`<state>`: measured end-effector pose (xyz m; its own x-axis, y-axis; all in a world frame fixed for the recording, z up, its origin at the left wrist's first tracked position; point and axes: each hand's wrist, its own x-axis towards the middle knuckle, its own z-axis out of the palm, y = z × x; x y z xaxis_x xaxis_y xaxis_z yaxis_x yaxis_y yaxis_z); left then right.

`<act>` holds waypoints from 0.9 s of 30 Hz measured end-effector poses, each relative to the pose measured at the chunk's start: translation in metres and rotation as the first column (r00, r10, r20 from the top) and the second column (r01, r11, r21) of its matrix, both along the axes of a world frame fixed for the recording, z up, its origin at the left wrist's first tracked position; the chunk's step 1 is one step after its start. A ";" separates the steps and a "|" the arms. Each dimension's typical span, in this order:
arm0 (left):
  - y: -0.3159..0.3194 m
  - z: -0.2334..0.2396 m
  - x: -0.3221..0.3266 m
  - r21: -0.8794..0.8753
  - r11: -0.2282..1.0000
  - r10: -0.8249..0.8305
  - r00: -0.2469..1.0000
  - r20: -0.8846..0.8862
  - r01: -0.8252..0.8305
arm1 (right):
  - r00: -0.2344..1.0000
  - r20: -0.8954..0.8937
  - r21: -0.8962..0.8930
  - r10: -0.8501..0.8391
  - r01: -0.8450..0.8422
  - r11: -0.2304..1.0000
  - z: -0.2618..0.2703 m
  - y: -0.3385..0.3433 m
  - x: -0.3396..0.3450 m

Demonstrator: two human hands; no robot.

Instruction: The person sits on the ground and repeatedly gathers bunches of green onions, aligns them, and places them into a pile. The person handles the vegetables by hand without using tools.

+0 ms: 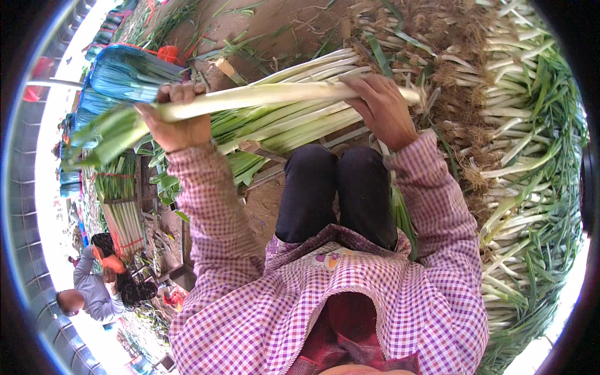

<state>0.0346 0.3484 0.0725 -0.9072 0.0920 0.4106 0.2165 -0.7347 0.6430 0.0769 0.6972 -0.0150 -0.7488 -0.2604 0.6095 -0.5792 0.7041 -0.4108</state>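
Both my hands hold one long leek level above a pile of others. My left hand is closed around it where the white shaft turns to green leaves. Its leaves, somewhat blurred, hang past that hand to the left. My right hand grips the shaft near the root end, which sticks out to the right with short roots. Beneath it, cleaned leeks lie side by side on a low rack, their white ends to the upper right. My knees are just in front of the rack.
Rows of leeks with soil-covered roots cover the ground at right. At left are a bundle tied with red bands and leeks in blue wrapping. A seated person is at lower left. A wooden post stands behind the rack.
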 end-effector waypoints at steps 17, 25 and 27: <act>-0.046 -0.162 -0.009 -0.586 -0.620 -0.311 0.849 -0.427 -0.522 | 0.969 0.224 0.232 0.101 -0.154 0.961 -0.179 -0.024 -0.092; -0.050 -0.186 -0.001 -0.625 -0.673 -0.282 0.918 -0.278 -0.396 | 0.979 0.120 0.140 -0.163 0.146 0.979 -0.177 -0.025 -0.128; -0.044 -0.185 0.001 -0.630 -0.671 -0.271 0.920 -0.283 -0.392 | 0.960 0.123 0.263 -0.252 0.213 0.941 -0.184 -0.032 -0.139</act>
